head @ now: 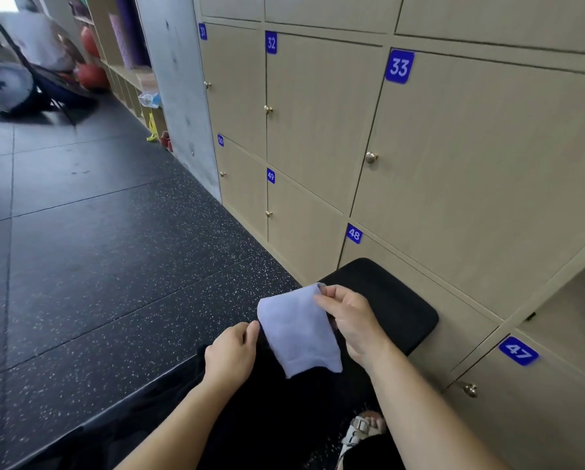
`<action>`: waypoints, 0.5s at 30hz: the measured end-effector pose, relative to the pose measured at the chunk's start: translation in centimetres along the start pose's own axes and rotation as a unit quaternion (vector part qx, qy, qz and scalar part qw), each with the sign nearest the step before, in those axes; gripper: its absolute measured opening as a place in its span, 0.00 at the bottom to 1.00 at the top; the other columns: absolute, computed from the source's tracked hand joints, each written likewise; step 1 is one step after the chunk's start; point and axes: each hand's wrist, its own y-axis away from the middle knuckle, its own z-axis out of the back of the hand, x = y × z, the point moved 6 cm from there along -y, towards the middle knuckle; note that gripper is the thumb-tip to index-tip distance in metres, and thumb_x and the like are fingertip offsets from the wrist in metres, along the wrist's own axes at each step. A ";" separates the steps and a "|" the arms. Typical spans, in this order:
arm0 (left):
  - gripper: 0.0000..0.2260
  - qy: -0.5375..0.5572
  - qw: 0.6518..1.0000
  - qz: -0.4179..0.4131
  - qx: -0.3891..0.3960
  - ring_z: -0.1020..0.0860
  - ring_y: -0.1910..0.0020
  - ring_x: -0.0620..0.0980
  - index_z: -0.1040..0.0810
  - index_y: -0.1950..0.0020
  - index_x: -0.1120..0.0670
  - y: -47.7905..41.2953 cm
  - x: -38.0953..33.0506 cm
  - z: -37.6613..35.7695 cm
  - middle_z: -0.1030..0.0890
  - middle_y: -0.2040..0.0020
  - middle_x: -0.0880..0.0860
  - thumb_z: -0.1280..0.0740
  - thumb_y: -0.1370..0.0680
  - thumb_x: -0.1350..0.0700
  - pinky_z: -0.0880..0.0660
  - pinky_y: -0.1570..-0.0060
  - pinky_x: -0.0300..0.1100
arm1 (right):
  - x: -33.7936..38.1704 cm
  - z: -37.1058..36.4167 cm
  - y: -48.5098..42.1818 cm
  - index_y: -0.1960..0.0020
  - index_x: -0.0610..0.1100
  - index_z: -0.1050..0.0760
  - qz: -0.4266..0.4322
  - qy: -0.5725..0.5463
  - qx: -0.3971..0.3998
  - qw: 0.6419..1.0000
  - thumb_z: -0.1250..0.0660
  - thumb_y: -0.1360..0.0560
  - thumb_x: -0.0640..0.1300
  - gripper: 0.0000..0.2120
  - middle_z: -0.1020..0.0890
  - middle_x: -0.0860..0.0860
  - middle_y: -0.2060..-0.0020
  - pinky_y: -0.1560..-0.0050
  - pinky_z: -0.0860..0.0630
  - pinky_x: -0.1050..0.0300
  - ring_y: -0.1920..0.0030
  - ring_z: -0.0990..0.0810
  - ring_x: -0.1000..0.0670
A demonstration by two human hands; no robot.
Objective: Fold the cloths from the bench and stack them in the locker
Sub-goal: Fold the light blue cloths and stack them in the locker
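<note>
Lower centre of the frame: a pale lilac cloth (pixel 301 334) hangs above the black padded worktop (pixel 396 300). The right grip (pixel 352 320) pinches its top corner between thumb and fingertips, and the left grip (pixel 231 354) apparently nips its left edge. So slight a hold could let the loose lower hem sag, skewing the fold.

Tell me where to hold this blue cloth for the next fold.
Pinch the two upper corners, one from each side, as the left hand and right hand do: the blue cloth hangs flat from that edge, lower end free.
</note>
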 end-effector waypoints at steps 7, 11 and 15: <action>0.26 0.420 0.902 -0.017 0.101 0.17 0.50 0.51 0.17 0.47 0.61 3.4 -8.0 4.2 0.15 0.49 0.59 0.43 0.18 0.40 0.23 0.41 0.52 | 7.0 2.1 4.1 0.53 0.41 0.20 0.068 -0.047 0.013 0.996 0.34 0.24 0.35 0.04 0.16 0.49 0.61 0.57 0.25 0.59 0.59 0.20 0.51; 0.16 0.435 0.891 -0.099 0.088 0.19 0.55 0.52 0.16 0.49 0.58 6.2 -13.3 6.9 0.16 0.50 0.62 0.39 0.18 0.48 0.25 0.47 0.48 | 9.6 3.8 6.5 0.50 0.41 0.20 0.085 -0.047 -0.008 0.995 0.33 0.24 0.38 0.05 0.16 0.48 0.59 0.56 0.26 0.58 0.56 0.20 0.49; 0.10 0.431 0.890 -0.135 0.063 0.21 0.59 0.50 0.17 0.53 0.57 8.0 -16.4 8.5 0.15 0.56 0.58 0.35 0.19 0.54 0.26 0.56 0.45 | 11.0 5.1 8.8 0.51 0.43 0.19 -0.031 -0.039 -0.055 0.997 0.34 0.24 0.55 0.15 0.16 0.49 0.61 0.60 0.27 0.58 0.62 0.21 0.50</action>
